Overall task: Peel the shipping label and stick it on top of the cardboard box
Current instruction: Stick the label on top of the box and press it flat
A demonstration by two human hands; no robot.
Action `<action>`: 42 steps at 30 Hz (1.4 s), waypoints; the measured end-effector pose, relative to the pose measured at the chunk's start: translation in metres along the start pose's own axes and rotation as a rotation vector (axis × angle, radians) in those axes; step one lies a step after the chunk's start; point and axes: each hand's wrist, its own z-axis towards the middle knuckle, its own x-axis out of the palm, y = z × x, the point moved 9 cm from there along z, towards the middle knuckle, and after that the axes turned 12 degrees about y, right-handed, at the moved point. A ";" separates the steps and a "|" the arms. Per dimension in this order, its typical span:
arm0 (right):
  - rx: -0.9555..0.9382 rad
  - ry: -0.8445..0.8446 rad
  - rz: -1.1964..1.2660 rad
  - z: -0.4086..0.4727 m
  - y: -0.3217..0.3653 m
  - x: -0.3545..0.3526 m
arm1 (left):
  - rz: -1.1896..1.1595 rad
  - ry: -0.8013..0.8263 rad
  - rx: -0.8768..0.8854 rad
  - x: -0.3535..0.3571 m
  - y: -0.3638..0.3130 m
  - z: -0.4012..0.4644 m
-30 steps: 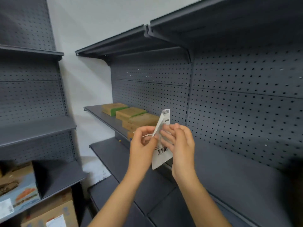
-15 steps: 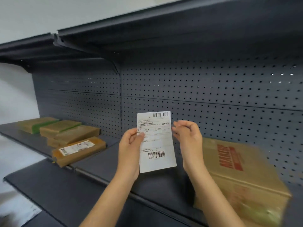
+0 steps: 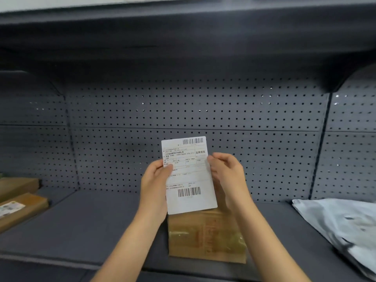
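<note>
I hold a white shipping label [image 3: 190,180] with two barcodes upright in front of me, printed side toward me. My left hand [image 3: 155,186] pinches its left edge with the thumb on the front. My right hand [image 3: 226,176] touches its right edge with curled fingers. Directly below and behind the label a brown cardboard box [image 3: 205,237] with red print and clear tape lies on the grey shelf [image 3: 91,224]. The label's lower edge and my forearms cover part of the box top.
Flat brown boxes [image 3: 19,202], one bearing a label, lie at the shelf's left end. A grey plastic mailer bag [image 3: 343,224] lies at the right. A perforated back panel [image 3: 183,110] stands behind, and an upper shelf [image 3: 183,33] hangs overhead.
The view has swung right, so the cardboard box now sits centred under the label. The label, folded a second ago, is flat and my right hand has closed onto its right edge.
</note>
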 end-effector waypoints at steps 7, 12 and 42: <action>0.023 -0.030 -0.024 -0.007 0.004 -0.049 | 0.001 0.115 -0.043 0.050 0.020 0.006; 0.021 -0.010 -0.018 -0.002 0.004 -0.056 | 0.023 0.130 -0.048 0.055 0.023 0.013; 0.208 -0.007 -0.359 0.053 -0.018 -0.052 | 0.569 0.205 -0.166 0.012 0.035 0.084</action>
